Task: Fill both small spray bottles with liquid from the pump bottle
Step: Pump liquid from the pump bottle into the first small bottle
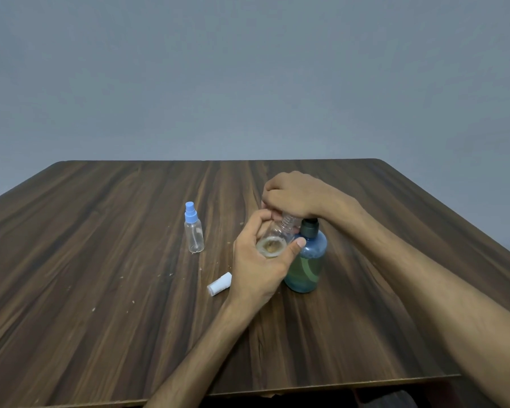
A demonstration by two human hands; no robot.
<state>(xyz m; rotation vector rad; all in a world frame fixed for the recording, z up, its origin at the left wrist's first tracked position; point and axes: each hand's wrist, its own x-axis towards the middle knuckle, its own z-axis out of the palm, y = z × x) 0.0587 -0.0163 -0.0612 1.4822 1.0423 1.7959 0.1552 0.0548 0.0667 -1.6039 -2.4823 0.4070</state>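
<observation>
My left hand (258,260) grips a small clear spray bottle (273,241), tilted so its base faces me and its open threaded neck points up under the pump. A little yellowish liquid shows inside it. My right hand (295,195) rests curled over the pump head of the blue pump bottle (306,260), hiding the nozzle. The pump bottle stands upright on the table, right of centre. A second small spray bottle (194,231) with a blue sprayer top stands upright to the left, untouched.
A white cap (219,284) lies on its side near my left wrist. Small crumbs are scattered over the dark wooden table (100,260). A grey wall rises behind the table's far edge.
</observation>
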